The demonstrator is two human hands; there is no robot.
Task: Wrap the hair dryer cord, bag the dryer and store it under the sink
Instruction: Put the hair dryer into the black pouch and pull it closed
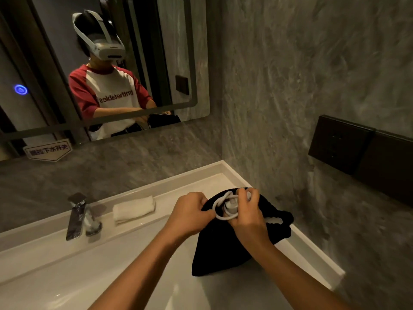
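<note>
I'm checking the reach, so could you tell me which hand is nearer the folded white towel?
Left. The left hand sits just right of the towel; the right hand is farther right, over the black bag.

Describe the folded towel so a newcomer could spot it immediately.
Start at the chrome faucet on the back ledge of the white sink. Just right of it, left of the black bag, lies the folded towel: small, white, soft, the only cloth lying flat there.

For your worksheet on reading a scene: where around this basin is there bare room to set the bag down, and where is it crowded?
Free: the counter ledge between the folded towel and the black bag, and the basin floor below the faucet. Crowded: the right corner, where left hand and right hand work the white cord at the bag's mouth.
</note>
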